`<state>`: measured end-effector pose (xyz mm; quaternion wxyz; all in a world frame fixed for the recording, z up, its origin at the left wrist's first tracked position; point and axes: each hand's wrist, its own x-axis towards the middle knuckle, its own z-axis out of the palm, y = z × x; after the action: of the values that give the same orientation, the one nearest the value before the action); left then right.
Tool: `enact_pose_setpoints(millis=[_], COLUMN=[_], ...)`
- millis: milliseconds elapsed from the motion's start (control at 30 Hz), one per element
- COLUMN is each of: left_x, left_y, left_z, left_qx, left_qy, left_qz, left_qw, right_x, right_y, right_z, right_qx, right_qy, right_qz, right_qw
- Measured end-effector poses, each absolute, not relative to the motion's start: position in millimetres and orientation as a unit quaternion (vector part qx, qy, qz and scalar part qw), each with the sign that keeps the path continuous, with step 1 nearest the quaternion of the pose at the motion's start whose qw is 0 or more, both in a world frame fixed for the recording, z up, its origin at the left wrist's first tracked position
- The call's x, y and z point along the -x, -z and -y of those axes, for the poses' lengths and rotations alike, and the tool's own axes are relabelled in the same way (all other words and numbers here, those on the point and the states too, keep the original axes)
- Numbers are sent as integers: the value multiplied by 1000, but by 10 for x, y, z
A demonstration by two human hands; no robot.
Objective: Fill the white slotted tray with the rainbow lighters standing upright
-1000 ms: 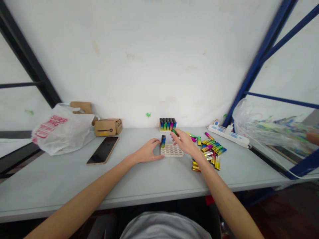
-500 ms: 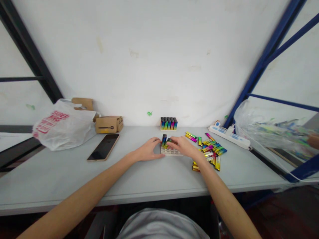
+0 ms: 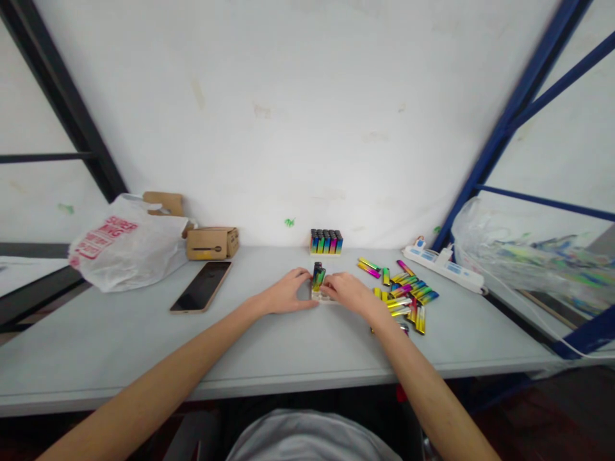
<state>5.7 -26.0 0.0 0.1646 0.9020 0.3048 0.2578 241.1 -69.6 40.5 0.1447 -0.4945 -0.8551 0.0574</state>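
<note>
Two bare hands meet over the grey desk (image 3: 269, 349) at a small pale tray (image 3: 321, 296), partly hidden by the right hand (image 3: 350, 291). The left hand (image 3: 289, 294) is spread, thumb by the tray's near left corner and fingers along its left side, well placed to steady it; a light, even press there should stop it sliding. The right hand curls at the foot of a green-and-yellow lighter (image 3: 318, 280), which stands nearly upright just in front of a darker lighter (image 3: 317, 265) at the tray's left end; whether its fingers grip or merely touch, I cannot tell. Pressing that lighter straight down and letting go without brushing its neighbour seems the neatest way. To the right, loose lighters (image 3: 420, 291) lie in a heap; to the left rests a phone (image 3: 202, 287). Farther back are a plastic bag (image 3: 125, 246), a cardboard box (image 3: 212, 244) and a power strip (image 3: 449, 271), and near the wall stands a packed block of lighters (image 3: 327, 243), a useful model for straight rows.
</note>
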Motion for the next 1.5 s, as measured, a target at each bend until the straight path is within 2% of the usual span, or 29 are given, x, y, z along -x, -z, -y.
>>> enact_pose_setpoints(millis=[367,600,733,833,1167,1333,1500], left_x=[-55,-48,-53,-54,-42,-47,-42], left_y=[8,-21,-23,-12,-10,-3,-8], left_z=[245,263,260,253,253,242,251], left_qx=[-903,-904,-905,-906,-905,-907,-907], left_qy=[-253,-249,-248,-249,-241,-233,-238], left_qz=[-310,-312,-312,-310,-317,-319,-314], left_qw=[157,152,152,147,148,148,147], right_x=[-2695,-3107,-3321,-3385,-3232,-3203,-3136], right_y=[-441,-306,-220,-224,-329,-331,-448], right_z=[555,372,339,348,358,409,463], right_qx=[503,621,679,672,662,657,670], right_qy=[-92,-9,-32,-54,-31,-45,-41], right_qz=[840,772,732,738,745,752,739], right_qw=[182,135,52,25,80,44,54])
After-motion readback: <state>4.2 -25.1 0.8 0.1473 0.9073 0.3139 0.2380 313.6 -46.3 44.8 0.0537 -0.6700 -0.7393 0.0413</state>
